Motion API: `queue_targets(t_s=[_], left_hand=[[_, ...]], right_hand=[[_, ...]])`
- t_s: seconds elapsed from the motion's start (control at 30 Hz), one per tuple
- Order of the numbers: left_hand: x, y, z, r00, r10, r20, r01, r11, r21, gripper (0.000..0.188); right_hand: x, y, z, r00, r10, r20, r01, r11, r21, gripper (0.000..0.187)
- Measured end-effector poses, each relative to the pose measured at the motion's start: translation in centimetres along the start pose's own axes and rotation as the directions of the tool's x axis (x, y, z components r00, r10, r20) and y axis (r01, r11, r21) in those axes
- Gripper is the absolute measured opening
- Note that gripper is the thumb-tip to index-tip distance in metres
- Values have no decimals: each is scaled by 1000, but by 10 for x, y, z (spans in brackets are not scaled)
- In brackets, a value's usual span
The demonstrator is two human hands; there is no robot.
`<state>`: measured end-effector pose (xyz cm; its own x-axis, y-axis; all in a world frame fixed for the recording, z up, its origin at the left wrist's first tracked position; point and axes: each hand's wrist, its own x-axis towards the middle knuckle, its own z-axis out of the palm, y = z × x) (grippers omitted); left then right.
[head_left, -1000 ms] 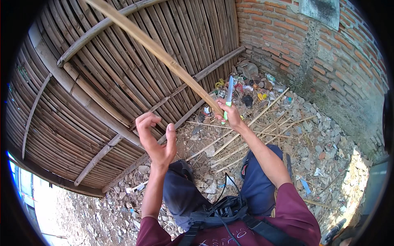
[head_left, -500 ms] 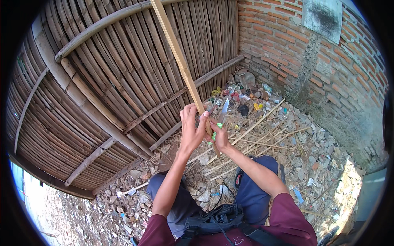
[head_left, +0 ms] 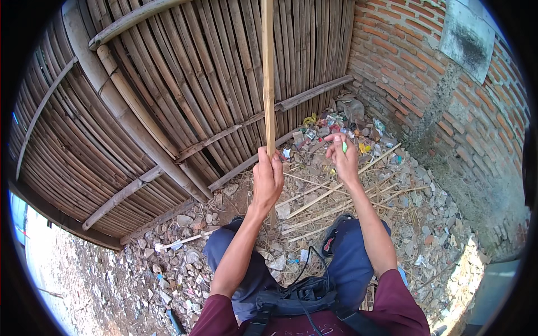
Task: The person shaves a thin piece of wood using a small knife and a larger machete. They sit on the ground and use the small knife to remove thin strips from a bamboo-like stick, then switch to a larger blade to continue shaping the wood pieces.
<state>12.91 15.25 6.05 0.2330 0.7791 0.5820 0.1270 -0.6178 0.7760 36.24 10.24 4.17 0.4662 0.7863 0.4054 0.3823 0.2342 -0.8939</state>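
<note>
Before a slatted wall (head_left: pixel 224 73), a long wooden strip (head_left: pixel 268 84) stands nearly upright, the left hand (head_left: pixel 267 182) closed around its lower part. The right hand (head_left: pixel 345 163), loosely curled, holds a small green handle (head_left: pixel 344 147), apart from the strip.

the pole (head_left: pixel 268 67) in the left fingers (head_left: pixel 262 157) is a yellowish tan, and the handle (head_left: pixel 344 147) in the right fingers (head_left: pixel 336 138) shows bright green. above and left of the left fingers, the fence (head_left: pixel 218 73) is striped in browns and greys. beyond the right fingers, the wall (head_left: pixel 406 61) has rows of orange-red bricks with grey mortar, and its panel (head_left: pixel 468 42) is pale grey (smudged black in the middle). just past those fingers, the litter (head_left: pixel 365 148) mixes yellow, red and white. below both sets of fingers, the trousers (head_left: pixel 350 249) are navy, the sleeves (head_left: pixel 400 302) maroon, the bag (head_left: pixel 291 299) black.
</note>
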Motion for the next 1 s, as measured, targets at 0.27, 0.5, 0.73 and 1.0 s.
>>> queue_targets(t_s=[0.27,0.5,0.73,1.0], left_hand=[[-13,11,7,953,-112,280,170,967,-191,21],[-24,-4,23,866,-230,443,384,874,-297,24],[-30,-4,30,883,-203,423,286,948,-142,28],[-33,-10,34,859,-251,446,304,952,-49,24]], right_hand=[[18,-31,0,878,-479,14,406,728,-552,20],[14,-11,7,923,-376,82,339,690,-640,15],[2,6,19,921,-365,137,369,700,-612,12],[-10,17,24,925,-324,201,373,659,-654,9]])
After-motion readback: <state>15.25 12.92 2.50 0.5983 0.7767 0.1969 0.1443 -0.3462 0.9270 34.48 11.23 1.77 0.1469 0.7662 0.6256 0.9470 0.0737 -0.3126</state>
